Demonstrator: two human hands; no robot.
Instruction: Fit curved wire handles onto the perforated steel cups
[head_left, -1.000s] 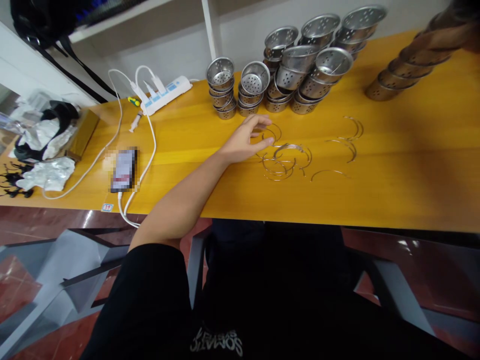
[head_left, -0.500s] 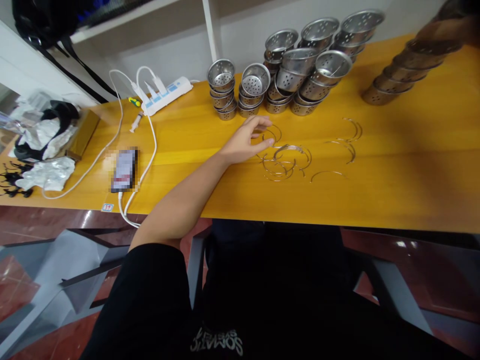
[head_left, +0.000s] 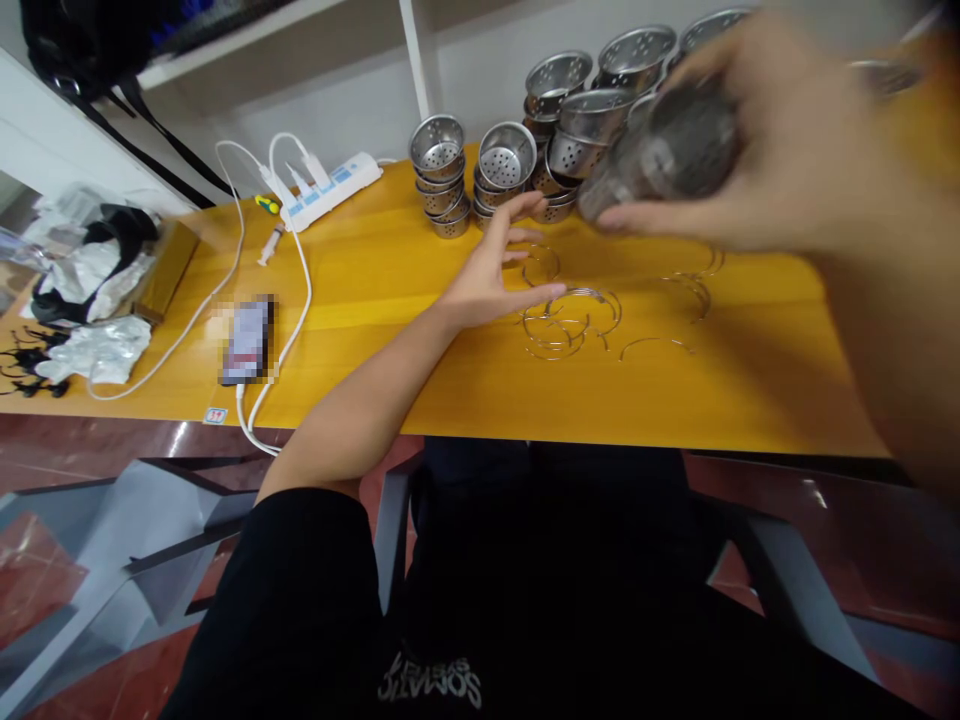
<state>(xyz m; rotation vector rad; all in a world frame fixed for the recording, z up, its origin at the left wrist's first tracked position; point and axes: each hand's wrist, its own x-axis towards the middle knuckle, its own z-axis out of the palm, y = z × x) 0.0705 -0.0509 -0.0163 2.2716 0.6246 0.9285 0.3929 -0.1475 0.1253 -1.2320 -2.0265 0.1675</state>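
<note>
The blurred grey, round metal cup, perhaps several nested, is above the yellow wooden table [head_left: 712, 400], right of your left hand [head_left: 487, 275]; the step in hand looks like a carry. The next move seems to call for clearance from the silver perforated metal cup stacks [head_left: 437, 150] behind. Your right hand [head_left: 791, 160] is clamped around that cup; your left, thumb and fingers spread, appears unloaded beside thin, curved silver wires [head_left: 592, 291], contact unclear.

Reads "SOMATIC", above a warped second word, upside down on the black shirt [head_left: 487, 600], and bears unclear digits on the sticker [head_left: 215, 415] at the bench's [head_left: 480, 385] near edge.
</note>
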